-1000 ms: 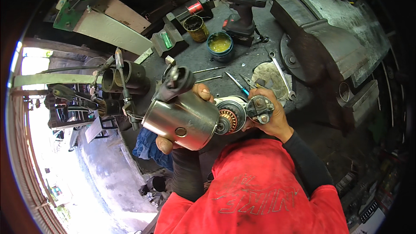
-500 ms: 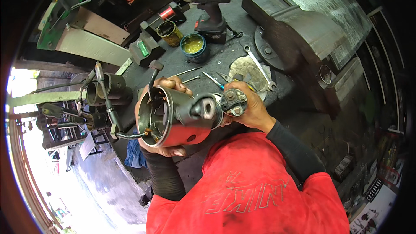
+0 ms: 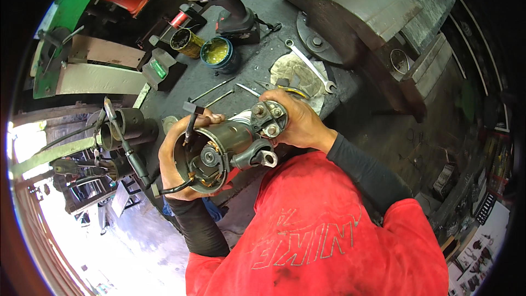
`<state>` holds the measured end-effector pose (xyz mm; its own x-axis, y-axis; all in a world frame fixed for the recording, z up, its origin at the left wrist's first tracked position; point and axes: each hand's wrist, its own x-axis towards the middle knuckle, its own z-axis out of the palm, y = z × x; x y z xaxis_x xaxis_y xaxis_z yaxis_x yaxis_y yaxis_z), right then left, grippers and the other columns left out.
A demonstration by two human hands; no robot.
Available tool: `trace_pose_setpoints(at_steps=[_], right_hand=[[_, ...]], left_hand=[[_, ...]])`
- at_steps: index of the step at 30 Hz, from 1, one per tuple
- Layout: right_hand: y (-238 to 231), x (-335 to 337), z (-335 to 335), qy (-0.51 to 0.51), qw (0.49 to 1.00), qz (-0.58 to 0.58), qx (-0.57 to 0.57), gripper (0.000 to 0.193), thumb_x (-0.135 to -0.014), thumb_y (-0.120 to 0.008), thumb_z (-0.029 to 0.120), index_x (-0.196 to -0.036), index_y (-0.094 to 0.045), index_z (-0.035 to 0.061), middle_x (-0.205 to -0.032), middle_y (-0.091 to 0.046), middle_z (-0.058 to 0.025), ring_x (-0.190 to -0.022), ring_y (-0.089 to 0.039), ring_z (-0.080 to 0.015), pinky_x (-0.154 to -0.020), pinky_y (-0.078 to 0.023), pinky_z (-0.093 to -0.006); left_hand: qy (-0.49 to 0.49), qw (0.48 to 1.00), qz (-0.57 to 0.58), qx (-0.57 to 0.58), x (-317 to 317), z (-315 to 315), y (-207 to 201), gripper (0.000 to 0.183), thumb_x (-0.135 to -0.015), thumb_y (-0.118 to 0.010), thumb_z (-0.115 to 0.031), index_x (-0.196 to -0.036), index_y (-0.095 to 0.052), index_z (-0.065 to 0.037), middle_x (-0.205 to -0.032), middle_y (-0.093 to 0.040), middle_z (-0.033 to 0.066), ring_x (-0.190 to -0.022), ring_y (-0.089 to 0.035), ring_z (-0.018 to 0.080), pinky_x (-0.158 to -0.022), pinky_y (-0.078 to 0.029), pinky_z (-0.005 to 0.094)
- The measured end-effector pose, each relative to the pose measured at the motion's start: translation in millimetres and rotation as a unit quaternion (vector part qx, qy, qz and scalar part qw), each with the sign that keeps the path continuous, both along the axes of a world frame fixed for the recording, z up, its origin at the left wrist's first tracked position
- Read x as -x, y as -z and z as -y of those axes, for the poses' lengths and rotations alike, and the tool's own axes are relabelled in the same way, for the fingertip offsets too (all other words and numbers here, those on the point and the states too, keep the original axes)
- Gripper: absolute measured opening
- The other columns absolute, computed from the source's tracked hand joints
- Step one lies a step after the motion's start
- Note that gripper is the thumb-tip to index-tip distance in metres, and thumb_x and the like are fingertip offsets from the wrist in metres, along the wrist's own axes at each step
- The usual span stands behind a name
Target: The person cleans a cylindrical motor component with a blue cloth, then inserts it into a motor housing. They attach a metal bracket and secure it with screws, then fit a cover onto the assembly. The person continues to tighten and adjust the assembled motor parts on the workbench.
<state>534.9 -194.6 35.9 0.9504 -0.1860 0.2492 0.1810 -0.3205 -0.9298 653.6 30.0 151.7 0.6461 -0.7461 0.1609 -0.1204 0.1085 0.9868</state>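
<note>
I see the left hand (image 3: pixel 171 145) wrapped around a cylindrical starter motor housing (image 3: pixel 235 132), its fingers over the top, and the right hand (image 3: pixel 304 120) clamped on the solenoid (image 3: pixel 268 118) just beside it; between the two hands, both parts are held up off the table (image 3: pixel 257 60), in front of the red shirt (image 3: pixel 318 230). The housing's open end faces my camera, tilted toward the left, and inside it I make out the round end of the armature (image 3: pixel 209 156). A lead tipped with a block (image 3: pixel 192 108) sticks up from that opening, a second black lead (image 3: pixel 176 187) bends out to the left, and a black boot with a ring terminal (image 3: pixel 253 155) juts from the housing's near side toward the right. Just beyond the hands I have two slim metal rods (image 3: pixel 213 89) and a pair of pliers (image 3: pixel 294 90) with a yellow handle, then a pale pad (image 3: pixel 296 69) with a combination wrench (image 3: pixel 311 66) across it. Farther out stand a blue tub of yellow grease (image 3: pixel 222 61), a yellow tin (image 3: pixel 189 45) with dark contents and a cordless impact wrench (image 3: pixel 233 13). A large vise (image 3: pixel 367 11) fills the upper right; on my left lie more metal cylinders (image 3: pixel 131 125), and a blue cloth (image 3: pixel 215 210) shows beside the left forearm.
</note>
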Motion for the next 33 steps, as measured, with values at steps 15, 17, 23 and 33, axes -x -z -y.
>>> trace_pose_setpoints(at_steps=[15, 17, 23, 33], right_hand=[[-10, 3, 1, -0.023, 0.997, -0.056, -0.037, 0.085, -0.062, -0.098, 0.015, -0.131, -0.049, 0.0142, -0.119, -0.067, -0.0105, -0.115, -0.066, -0.0352, -0.094, -0.051, -0.0437], [-9, 3, 0, -0.009, 0.999, -0.039, -0.021, 0.085, -0.062, -0.098, 0.015, -0.132, -0.049, 0.0144, -0.119, -0.067, -0.0109, -0.116, -0.066, -0.0356, -0.094, -0.051, -0.0441], [-7, 6, -1, -0.002, 0.999, -0.041, -0.018, 0.087, -0.061, -0.097, 0.016, -0.134, -0.049, 0.0153, -0.120, -0.068, -0.0121, -0.116, -0.066, -0.0375, -0.095, -0.052, -0.0454], [-6, 5, 1, -0.010, 0.999, -0.021, -0.039, 0.087, -0.061, -0.097, 0.019, -0.134, -0.050, 0.0150, -0.123, -0.068, -0.0130, -0.116, -0.066, -0.0381, -0.095, -0.053, -0.0470]], left_hand=[[0.065, 0.985, 0.147, -0.056, -12, -5, -6, 0.102, -0.049, -0.101, -0.012, -0.138, -0.054, 0.001, -0.133, -0.065, 0.0188, -0.126, -0.064, 0.0295, -0.110, -0.048, 0.0427], [0.067, 0.988, 0.126, -0.065, -11, -5, -4, 0.107, -0.047, -0.102, -0.012, -0.141, -0.053, 0.001, -0.134, -0.065, 0.0181, -0.125, -0.064, 0.0281, -0.110, -0.049, 0.0413], [0.066, 0.990, 0.100, -0.076, -10, -2, 16, 0.114, -0.045, -0.104, -0.018, -0.144, -0.051, 0.001, -0.134, -0.065, 0.0171, -0.123, -0.064, 0.0252, -0.108, -0.050, 0.0391], [0.063, 0.988, 0.097, -0.098, -11, -5, 29, 0.112, -0.044, -0.102, -0.017, -0.142, -0.052, 0.001, -0.134, -0.064, 0.0165, -0.125, -0.063, 0.0272, -0.107, -0.050, 0.0392]])
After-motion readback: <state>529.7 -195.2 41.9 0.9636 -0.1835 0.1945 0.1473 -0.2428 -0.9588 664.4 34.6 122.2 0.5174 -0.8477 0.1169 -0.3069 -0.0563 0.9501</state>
